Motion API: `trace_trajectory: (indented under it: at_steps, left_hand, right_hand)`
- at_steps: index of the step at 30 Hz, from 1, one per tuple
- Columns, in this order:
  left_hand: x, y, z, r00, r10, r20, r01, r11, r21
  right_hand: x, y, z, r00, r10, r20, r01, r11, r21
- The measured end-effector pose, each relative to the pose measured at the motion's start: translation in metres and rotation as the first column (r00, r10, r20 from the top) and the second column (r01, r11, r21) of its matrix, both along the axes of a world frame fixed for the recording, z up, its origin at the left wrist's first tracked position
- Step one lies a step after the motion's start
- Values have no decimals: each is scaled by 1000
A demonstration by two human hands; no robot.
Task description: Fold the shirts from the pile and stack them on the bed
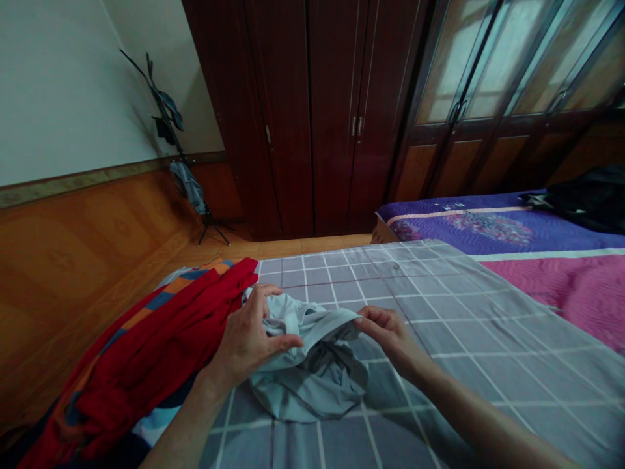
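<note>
A crumpled pale grey garment [312, 391] lies bunched on the checked bedsheet in front of me, its upper edge folded into a band. My right hand [385, 329] pinches the right end of that band between thumb and fingers. At the garment's left side, my left hand [251, 332] has its thumb and forefinger spread apart, with cloth between them; its other fingers are partly hidden. The thumb rests against the fabric. What kind of garment it is, I cannot make out.
Left of my left hand lies a pile with a red garment [161, 352] and orange-blue striped cloth. The grey checked bedsheet [463, 326] spreads under everything. A purple and pink quilt [551, 273] adjoins on the right. Beyond stand a dark wardrobe [332, 117] and a coat stand [168, 124].
</note>
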State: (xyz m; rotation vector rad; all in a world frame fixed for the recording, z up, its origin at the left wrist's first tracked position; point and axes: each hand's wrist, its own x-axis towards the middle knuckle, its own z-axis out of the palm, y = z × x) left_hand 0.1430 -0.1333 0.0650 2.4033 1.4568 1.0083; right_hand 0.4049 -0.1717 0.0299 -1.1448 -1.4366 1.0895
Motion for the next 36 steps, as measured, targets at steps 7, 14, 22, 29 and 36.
trace_trajectory:
  at_steps: [7, 14, 22, 29, 36]
  left_hand:
    - [5, 22, -29, 996, 17, 82, -8, 994, -108]
    - [-5, 21, -20, 965, -244, 94, 260, 938, -228]
    - [3, 12, -5, 970, -200, 137, 219, 966, -138]
    - [-17, -13, 38, 838, 62, 542, -84, 996, 16]
    - [-11, -44, 65, 491, 48, 870, -125, 992, 15]
  right_hand:
    - [-3, 4, -8, 973, 29, -227, -79, 974, -212]
    - [-3, 6, -9, 966, -6, -257, -52, 974, -219]
    - [-2, 4, -3, 982, -28, -187, -5, 985, -172]
    - [-1, 6, -17, 1000, -8, -16, 6, 993, -114]
    - [-14, -2, -37, 981, 57, 186, -78, 992, 104]
